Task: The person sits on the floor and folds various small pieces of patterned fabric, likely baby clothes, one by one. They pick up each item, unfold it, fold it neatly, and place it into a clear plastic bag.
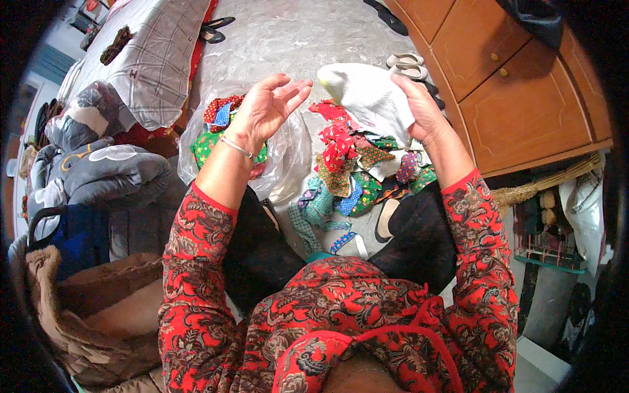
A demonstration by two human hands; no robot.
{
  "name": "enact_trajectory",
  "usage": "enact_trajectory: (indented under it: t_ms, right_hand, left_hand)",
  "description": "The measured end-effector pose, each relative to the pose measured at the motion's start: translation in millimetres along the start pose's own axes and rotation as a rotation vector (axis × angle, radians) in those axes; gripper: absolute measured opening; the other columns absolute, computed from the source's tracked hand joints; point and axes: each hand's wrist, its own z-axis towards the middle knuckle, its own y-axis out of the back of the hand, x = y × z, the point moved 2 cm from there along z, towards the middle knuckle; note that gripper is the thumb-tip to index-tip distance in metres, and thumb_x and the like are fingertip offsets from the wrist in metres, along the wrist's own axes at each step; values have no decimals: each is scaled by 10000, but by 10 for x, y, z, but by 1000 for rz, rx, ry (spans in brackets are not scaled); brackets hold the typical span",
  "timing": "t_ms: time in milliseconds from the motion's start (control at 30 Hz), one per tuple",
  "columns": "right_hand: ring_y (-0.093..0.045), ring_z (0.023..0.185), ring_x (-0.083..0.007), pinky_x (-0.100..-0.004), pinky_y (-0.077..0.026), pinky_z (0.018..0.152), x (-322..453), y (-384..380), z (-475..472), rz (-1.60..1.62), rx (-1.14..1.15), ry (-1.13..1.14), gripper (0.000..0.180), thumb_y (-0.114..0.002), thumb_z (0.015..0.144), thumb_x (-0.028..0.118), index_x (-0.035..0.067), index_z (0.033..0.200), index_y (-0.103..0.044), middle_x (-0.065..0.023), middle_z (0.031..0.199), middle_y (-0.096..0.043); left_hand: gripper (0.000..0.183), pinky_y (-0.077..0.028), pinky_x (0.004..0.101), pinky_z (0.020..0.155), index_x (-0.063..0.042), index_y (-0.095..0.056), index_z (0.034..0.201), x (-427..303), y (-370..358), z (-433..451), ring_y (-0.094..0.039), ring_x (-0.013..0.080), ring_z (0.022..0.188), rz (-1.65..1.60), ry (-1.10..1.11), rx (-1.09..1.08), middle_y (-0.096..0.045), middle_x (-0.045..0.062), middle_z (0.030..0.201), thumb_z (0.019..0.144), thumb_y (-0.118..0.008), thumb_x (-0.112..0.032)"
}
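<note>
A white piece of cloth [368, 93] hangs from my right hand [423, 109], which grips its right edge. Its far left corner shows a yellowish-green tint. My left hand [269, 105] is raised to the left of the cloth, palm up, fingers apart and holding nothing. Below the white cloth, a heap of patterned fabric scraps [339, 142] in red, green, blue and white lies on the floor between my legs. Under my left forearm, a clear plastic bag [290, 157] lies spread out with folded printed fabrics [223, 112] on it or in it; which one is unclear.
A wooden cabinet [526, 93] stands along the right, with pale shoes [405, 61] beside it. On the left is a bed with a checked cover [157, 64], and black shoes [214, 30] near it. Grey bedding [113, 169] and a brown fleecy cloth [103, 339] are piled at my left.
</note>
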Motion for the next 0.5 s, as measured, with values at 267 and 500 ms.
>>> enact_trajectory:
  t_ms: [267,500]
  right_hand:
    - [-652,839,-218,-340,-538,779,7,43,-82,404,177,-218,340,-467,895,252,-19,1055,-595,-118,960,-662]
    - [-652,831,-214,-346,-540,773,-13,157,5,326,166,-222,321,-463,916,255,-17,1022,-597,-121,948,-661]
  left_hand:
    - [619,-384,307,935,-13,-370,1338,276,-206,-95,-432,172,1184,749,-194,376,-467,113,1285,851,-627,-297]
    - [346,-491,303,821,-65,-530,1193,368,-170,-23,-597,125,943,523,-50,252,-612,29,1074,919,-542,-277]
